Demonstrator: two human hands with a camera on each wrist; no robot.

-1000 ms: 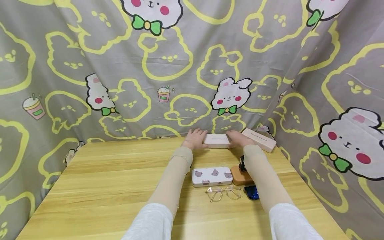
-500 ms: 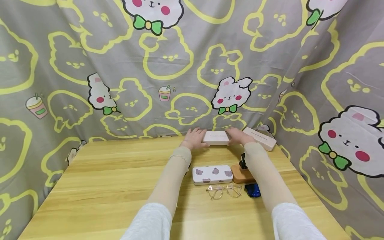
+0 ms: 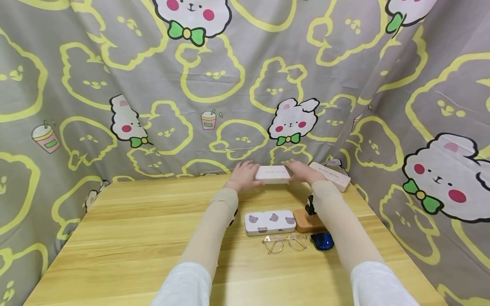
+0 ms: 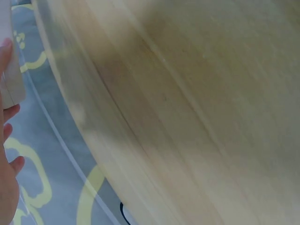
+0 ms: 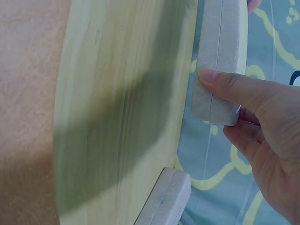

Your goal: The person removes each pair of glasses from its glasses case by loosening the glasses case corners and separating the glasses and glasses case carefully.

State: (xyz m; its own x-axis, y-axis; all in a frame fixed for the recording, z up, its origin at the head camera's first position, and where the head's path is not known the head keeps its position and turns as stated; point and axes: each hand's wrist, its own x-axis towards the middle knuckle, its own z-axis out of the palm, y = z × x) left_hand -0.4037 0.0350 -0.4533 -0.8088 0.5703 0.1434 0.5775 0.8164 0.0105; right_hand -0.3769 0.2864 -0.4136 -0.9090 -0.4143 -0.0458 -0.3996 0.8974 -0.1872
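Note:
At the back of the table, a long whitish case point(image 3: 272, 174) with small print on its lid lies between my two hands. My left hand point(image 3: 245, 175) grips its left end; in the left wrist view only part of that hand point(image 4: 8, 183) and the case's end point(image 4: 13, 82) show. My right hand point(image 3: 300, 171) holds the right end. In the right wrist view the thumb presses the near side of the case point(image 5: 219, 51), and the fingers of the right hand point(image 5: 276, 131) curl behind it. The case appears slightly off the table, its lid closed.
A second whitish case point(image 3: 332, 176) lies slanted at the back right corner. Nearer stand a bear-print case point(image 3: 269, 223) and a brown case point(image 3: 304, 221), a black object point(image 3: 310, 205) by it. Eyeglasses point(image 3: 285, 244) and a shiny blue item point(image 3: 322, 241) lie in front. A patterned curtain point(image 3: 229, 85) hangs behind.
Both hands have shifted slightly left with the whitish case between them, and it has risen a little. The other things on the table have stayed in place.

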